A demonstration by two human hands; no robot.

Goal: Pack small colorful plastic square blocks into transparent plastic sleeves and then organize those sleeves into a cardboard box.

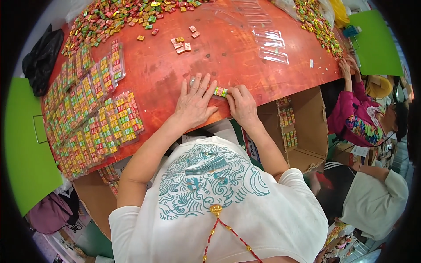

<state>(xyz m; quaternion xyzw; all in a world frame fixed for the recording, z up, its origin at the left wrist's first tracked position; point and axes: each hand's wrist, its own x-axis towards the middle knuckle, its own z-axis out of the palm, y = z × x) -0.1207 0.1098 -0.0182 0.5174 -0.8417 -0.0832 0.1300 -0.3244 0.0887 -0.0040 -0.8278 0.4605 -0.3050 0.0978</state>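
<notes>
My left hand lies palm down on the red table, fingers stretched out over whatever is beneath them. Between my hands shows the end of a narrow clear plastic tray holding small green, yellow and pink boxes; the rest of it is hidden, apparently under my left hand. The fingers of my right hand are bent and pressed together at the tray's right end. Just beyond my hands, several loose small boxes lie scattered on the table.
Filled trays lie in rows at the left. Loose small boxes heap at the far left, with another heap far right. Clear trays lie at the back. A cardboard box stands below the table edge; a co-worker sits right.
</notes>
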